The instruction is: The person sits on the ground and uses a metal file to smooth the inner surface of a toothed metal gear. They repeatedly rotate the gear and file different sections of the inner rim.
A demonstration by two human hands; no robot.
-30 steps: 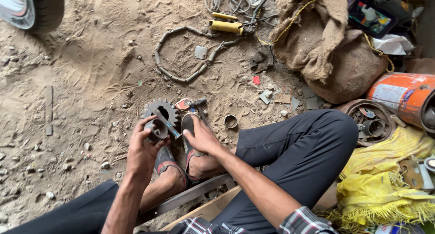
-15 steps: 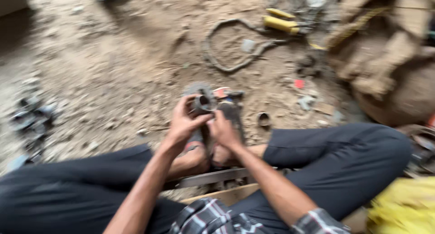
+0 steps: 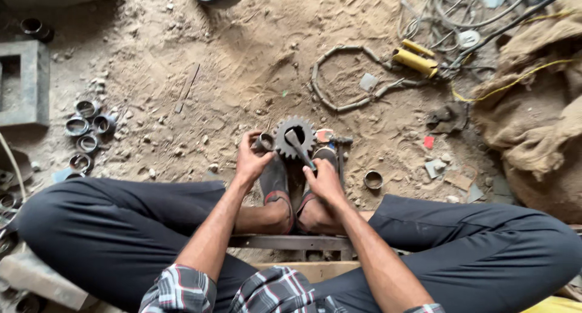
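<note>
We sit low over a sandy floor (image 3: 200, 52), knees spread, both feet drawn together in front of us, and between the toes a dark toothed sprocket (image 3: 293, 136) stands on the sand. Our left hand (image 3: 250, 159) is curled narrowly around a short grey metal ring (image 3: 264, 143), pressed against the sprocket's left rim. Our right hand (image 3: 324, 179) is closed around a slim metal rod (image 3: 300, 148), which slants up and to the left so that its flat tip lies in the sprocket's round centre hole. Just right of our right foot a single small ring (image 3: 373, 179) lies on the sand. Toward the floor's left edge we see a cluster of similar metal rings (image 3: 86, 128), and above them a grey square block (image 3: 25, 83) with a hollow middle. Toward the far right, a looped length of bent hose (image 3: 339, 76) lies near a yellow cylinder (image 3: 414, 61), with tangled wires beyond it and a heap of brown sacking (image 3: 539, 125) along the right edge. A flat metal bar (image 3: 291, 242) runs under our ankles.
</note>
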